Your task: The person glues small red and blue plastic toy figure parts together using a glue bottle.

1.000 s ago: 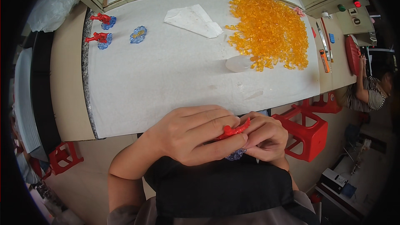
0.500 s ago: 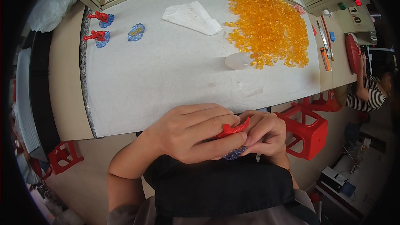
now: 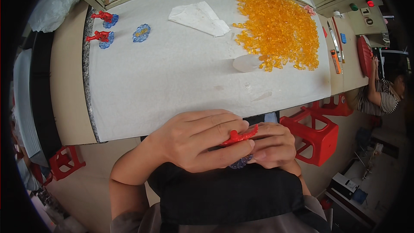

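Note:
My left hand (image 3: 196,142) is closed around a small red figurine (image 3: 241,136) with a blue translucent base (image 3: 241,162), held over my lap at the table's near edge. Part of the figurine shows between my fingers; the rest is hidden. Against its right side my right hand (image 3: 276,144) presses with curled fingers, their tips at the figurine and base. At the table's far left lie two similar red figurines (image 3: 101,37) (image 3: 103,16) on blue flower-shaped bases. Beside them rests a lone blue base (image 3: 141,33) with a yellowish middle.
A wide heap of amber translucent pieces (image 3: 278,30) covers the table's far right, with a whitish cup-like piece (image 3: 246,63) at its edge. White folded paper (image 3: 199,18) lies at the back. An orange cutter (image 3: 336,61) is rightward. Red stools (image 3: 315,136) and a seated person (image 3: 381,92) are beyond.
The fingers of my right hand have shifted and curled over beside the figurine. The figurine has tilted slightly, and less of the blue base shows. Things on the table have not moved.

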Demonstrator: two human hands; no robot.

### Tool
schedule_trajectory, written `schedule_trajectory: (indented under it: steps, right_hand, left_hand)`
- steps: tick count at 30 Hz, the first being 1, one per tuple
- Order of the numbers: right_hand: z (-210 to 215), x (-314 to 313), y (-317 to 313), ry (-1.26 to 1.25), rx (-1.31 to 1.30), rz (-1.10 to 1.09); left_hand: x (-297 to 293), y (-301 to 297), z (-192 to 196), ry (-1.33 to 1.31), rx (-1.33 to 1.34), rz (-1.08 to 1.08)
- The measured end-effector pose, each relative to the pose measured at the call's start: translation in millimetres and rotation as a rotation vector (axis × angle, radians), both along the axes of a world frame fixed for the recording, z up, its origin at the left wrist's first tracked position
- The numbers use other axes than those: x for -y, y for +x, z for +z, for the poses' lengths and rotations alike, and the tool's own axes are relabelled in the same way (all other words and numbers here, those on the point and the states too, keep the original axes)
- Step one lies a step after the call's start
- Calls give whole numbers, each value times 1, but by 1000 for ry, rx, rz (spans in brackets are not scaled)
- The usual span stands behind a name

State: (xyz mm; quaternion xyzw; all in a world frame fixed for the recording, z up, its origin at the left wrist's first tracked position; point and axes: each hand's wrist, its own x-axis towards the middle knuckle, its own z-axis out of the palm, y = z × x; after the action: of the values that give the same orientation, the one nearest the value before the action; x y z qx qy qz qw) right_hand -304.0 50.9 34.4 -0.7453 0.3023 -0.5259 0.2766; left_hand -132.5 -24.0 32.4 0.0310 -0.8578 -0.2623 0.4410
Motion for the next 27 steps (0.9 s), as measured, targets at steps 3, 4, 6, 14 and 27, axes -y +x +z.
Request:
schedule_trajectory:
  steps: [3, 4, 6, 14, 27]
  right_hand:
    - [3, 0, -3, 110, 14, 25]
    - [4, -1, -3, 110, 16, 29]
    - [7, -3, -4, 199, -37, -15]
    - [8, -1, -7, 44, -129, -15]
    - [8, -5, -2, -73, -200, -206]
  left_hand:
    - [-1, 0, -1, -14, -4, 17]
    - [-1, 0, -1, -27, -2, 26]
    - [-1, -1, 2, -26, 13, 12]
    - [-3, -3, -3, -35, -16, 9]
    - [-17, -1, -11, 149, -147, 195]
